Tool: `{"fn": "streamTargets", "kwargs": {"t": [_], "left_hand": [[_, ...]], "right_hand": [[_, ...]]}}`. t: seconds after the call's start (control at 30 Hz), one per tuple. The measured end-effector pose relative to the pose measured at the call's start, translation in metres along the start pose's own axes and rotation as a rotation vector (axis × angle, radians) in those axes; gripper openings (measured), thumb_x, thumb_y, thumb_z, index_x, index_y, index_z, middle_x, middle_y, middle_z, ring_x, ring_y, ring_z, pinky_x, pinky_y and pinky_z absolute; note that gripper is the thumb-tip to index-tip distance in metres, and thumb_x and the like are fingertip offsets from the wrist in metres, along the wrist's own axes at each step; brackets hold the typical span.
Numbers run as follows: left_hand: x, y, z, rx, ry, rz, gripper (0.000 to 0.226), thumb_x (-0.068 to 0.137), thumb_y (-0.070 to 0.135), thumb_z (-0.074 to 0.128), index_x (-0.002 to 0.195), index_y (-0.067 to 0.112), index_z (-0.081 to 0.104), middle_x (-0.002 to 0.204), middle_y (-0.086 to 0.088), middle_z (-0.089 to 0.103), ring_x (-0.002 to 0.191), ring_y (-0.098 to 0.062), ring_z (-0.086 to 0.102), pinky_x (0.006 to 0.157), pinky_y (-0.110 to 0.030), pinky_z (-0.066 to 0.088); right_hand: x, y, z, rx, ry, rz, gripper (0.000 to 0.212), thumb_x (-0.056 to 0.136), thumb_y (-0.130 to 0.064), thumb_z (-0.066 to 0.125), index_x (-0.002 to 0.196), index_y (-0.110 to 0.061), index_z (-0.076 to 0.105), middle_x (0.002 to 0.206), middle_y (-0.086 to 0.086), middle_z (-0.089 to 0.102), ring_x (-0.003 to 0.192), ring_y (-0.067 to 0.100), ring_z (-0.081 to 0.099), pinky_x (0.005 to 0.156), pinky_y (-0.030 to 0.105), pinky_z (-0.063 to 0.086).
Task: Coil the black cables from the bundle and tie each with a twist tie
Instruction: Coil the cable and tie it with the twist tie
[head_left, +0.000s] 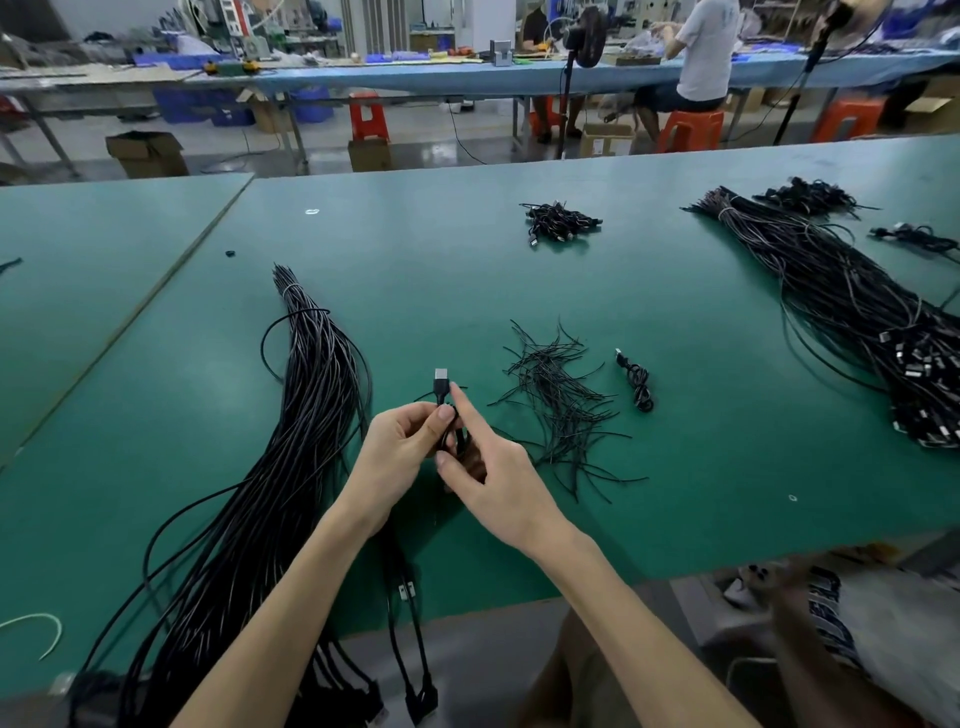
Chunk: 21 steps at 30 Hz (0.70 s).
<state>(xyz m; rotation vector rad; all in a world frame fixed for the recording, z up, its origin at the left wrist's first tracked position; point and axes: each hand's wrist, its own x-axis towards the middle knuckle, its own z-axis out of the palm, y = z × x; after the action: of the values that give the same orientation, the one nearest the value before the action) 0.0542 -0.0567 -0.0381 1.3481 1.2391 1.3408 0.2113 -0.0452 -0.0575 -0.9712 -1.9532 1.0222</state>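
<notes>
At the green table (675, 519), watched from my remote desk: the big bundle (311, 395) of black cables lies at nine o'clock from the hands, its long axis running from eleven o'clock down to seven and off the near edge. The loose heap of twist ties (558, 410) sits at two o'clock, near the hands but apart from them. A finished coil (640, 387) lies just beyond the heap.

The left hand (400, 452) holds one cable (451, 439) at table centre, fingers curled round its loops and thumb pressed on top. The right hand (498, 478) meets it from four o'clock, forefinger (465, 408) straight and touching the coil just beside the plug (440, 382). I cannot tell whether the thumb and hidden fingers pinch a tie. The plug stands upright toward twelve, so the coil's long axis runs twelve to six.

I judge the tying step is in hand. The right hand is the nearer to the ties, and any wrap must cross the coil from three to nine.
</notes>
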Motion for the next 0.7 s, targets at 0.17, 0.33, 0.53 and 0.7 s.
{"fn": "streamTargets", "kwargs": {"t": [0.17,0.33,0.53,0.7], "left_hand": [[0.001,-0.002,-0.007,-0.097,-0.098,-0.084,0.032,0.098,0.034,0.066,0.084,0.006,0.073,0.079,-0.006,0.068,0.075,-0.016,0.064,0.073,-0.024,0.056],[0.001,-0.001,-0.018,-0.228,-0.162,-0.172,0.024,0.092,0.024,0.072,0.098,0.001,0.077,0.091,-0.014,0.074,0.084,-0.020,0.071,0.077,-0.026,0.059],[0.002,0.003,-0.024,-0.239,-0.183,-0.211,0.029,0.088,0.014,0.072,0.108,-0.007,0.074,0.097,-0.020,0.075,0.088,-0.022,0.072,0.080,-0.027,0.059],[0.003,0.001,-0.021,-0.238,-0.174,-0.202,0.025,0.088,0.019,0.073,0.103,-0.001,0.076,0.092,-0.014,0.074,0.084,-0.019,0.071,0.079,-0.025,0.059]], "right_hand": [[0.001,0.002,-0.001,0.045,0.008,0.068,0.075,0.097,-0.044,0.061,0.160,-0.045,0.022,0.085,-0.019,0.061,0.070,0.001,0.055,0.074,0.015,0.048],[0.000,-0.002,-0.001,0.023,0.004,0.086,0.072,0.098,-0.043,0.062,0.161,-0.039,0.026,0.087,-0.015,0.062,0.074,0.001,0.056,0.078,0.016,0.050],[-0.002,-0.005,-0.003,-0.031,-0.007,0.100,0.074,0.100,-0.046,0.057,0.163,-0.031,0.022,0.109,-0.010,0.070,0.095,0.004,0.063,0.090,0.022,0.052],[-0.001,-0.007,-0.003,-0.082,-0.024,0.091,0.071,0.102,-0.047,0.051,0.163,-0.022,0.026,0.146,-0.003,0.059,0.131,0.008,0.054,0.112,0.029,0.044]]}}
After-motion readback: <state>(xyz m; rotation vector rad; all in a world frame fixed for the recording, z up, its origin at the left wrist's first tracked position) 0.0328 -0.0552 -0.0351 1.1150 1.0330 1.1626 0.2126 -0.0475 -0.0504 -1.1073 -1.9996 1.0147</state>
